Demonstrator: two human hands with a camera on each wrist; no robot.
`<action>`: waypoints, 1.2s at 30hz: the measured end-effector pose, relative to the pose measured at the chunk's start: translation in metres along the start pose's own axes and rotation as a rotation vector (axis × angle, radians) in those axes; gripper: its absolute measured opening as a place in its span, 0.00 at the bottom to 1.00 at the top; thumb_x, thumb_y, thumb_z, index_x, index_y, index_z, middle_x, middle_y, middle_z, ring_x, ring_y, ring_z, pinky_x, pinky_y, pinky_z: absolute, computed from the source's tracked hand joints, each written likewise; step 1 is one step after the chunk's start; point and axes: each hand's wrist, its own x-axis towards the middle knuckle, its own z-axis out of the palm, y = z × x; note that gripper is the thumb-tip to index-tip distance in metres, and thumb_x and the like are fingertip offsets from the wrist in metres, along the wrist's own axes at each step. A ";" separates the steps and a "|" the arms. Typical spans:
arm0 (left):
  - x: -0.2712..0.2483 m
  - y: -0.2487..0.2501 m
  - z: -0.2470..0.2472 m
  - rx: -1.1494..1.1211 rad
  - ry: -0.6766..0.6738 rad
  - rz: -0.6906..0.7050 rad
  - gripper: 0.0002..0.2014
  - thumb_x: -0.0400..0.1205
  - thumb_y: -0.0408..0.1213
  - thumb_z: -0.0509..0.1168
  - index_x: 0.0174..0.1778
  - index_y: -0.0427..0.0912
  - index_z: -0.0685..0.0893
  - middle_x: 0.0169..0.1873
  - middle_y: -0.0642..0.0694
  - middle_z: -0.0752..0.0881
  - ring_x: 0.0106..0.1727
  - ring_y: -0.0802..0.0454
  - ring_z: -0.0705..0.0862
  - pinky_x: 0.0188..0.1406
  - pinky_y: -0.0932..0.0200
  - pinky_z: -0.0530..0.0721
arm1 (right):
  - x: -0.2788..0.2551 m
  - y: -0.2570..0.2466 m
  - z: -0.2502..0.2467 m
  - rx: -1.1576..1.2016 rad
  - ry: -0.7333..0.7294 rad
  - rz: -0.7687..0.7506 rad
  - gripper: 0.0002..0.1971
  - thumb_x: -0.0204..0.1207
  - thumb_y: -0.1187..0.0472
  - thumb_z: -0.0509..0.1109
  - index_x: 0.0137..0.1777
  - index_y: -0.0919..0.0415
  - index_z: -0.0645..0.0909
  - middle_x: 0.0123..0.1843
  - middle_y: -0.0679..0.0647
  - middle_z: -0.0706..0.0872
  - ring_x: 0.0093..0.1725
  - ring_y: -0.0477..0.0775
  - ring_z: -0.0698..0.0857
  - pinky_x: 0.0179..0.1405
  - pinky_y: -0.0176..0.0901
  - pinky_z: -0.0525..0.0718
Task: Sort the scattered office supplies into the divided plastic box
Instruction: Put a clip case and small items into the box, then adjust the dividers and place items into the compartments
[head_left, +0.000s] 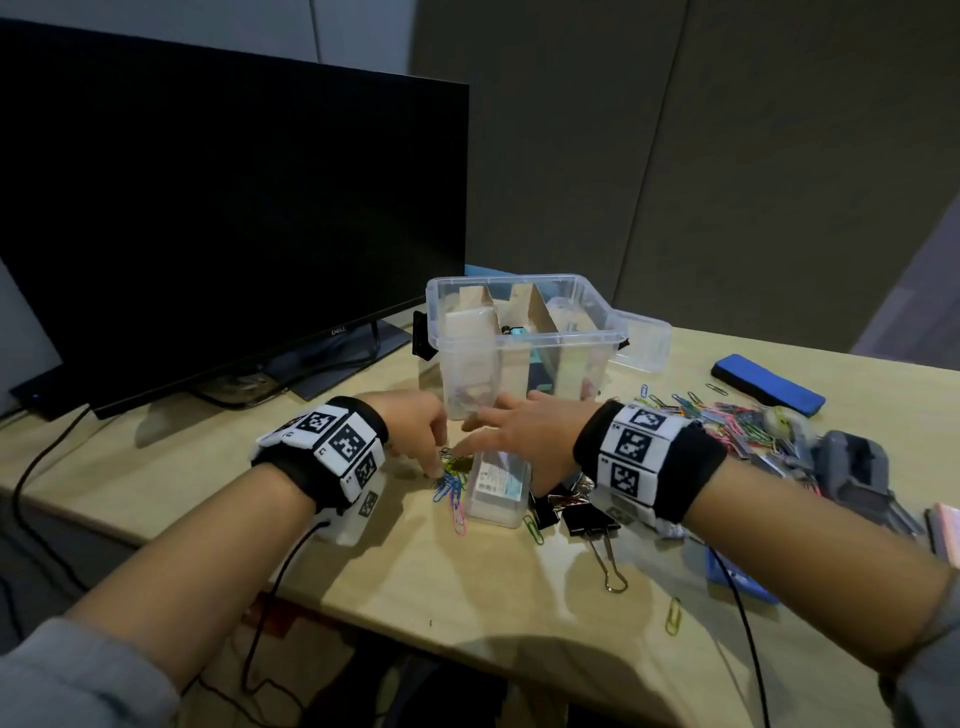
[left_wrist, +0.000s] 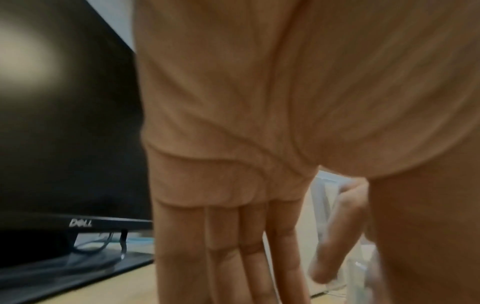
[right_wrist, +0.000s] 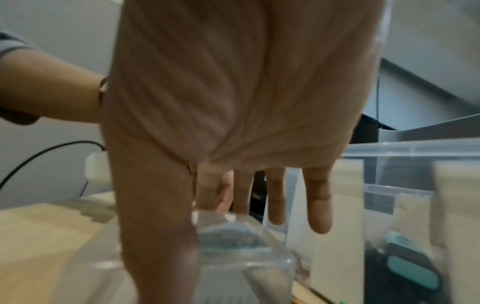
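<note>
- Nearest, at desk (head_left: 156, 483) edge: yellow paper clip (head_left: 674, 616), apart from the rest.
- Black binder clips (head_left: 582, 512) just beside small clear case (head_left: 497, 489); awaiting sorting, presumably.
- Left hand (head_left: 415, 427): palm down, fingertips bent onto coloured paper clips (head_left: 451, 491); pinching or merely touching, cannot tell.
- Right hand (head_left: 511, 434): fingers straight and spread, thumb alongside small clear case, holding nothing seen.
- Divided plastic box (head_left: 524, 332): upright behind both hands, cardboard partitions, some contents already inside.
- Larger clip heap (head_left: 727, 421) well to the right, unsorted.
</note>
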 end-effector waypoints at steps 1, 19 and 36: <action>0.000 0.001 0.000 -0.059 -0.022 0.000 0.22 0.72 0.42 0.79 0.60 0.44 0.82 0.53 0.48 0.86 0.53 0.49 0.85 0.56 0.53 0.87 | 0.004 -0.002 0.001 -0.016 -0.011 -0.002 0.46 0.70 0.55 0.76 0.82 0.39 0.53 0.80 0.47 0.60 0.76 0.56 0.61 0.70 0.59 0.73; -0.004 0.031 0.002 0.060 0.033 0.019 0.39 0.71 0.49 0.79 0.76 0.42 0.71 0.70 0.45 0.77 0.67 0.46 0.78 0.59 0.58 0.77 | -0.066 0.092 -0.003 0.426 -0.261 0.588 0.33 0.67 0.41 0.77 0.69 0.55 0.74 0.66 0.52 0.79 0.63 0.55 0.78 0.59 0.47 0.77; -0.007 0.030 0.008 0.207 -0.160 -0.099 0.54 0.59 0.55 0.84 0.79 0.49 0.63 0.74 0.46 0.66 0.70 0.45 0.73 0.61 0.50 0.81 | -0.075 0.093 0.026 0.008 -0.106 0.783 0.46 0.52 0.24 0.74 0.64 0.55 0.77 0.62 0.52 0.81 0.65 0.56 0.76 0.62 0.55 0.75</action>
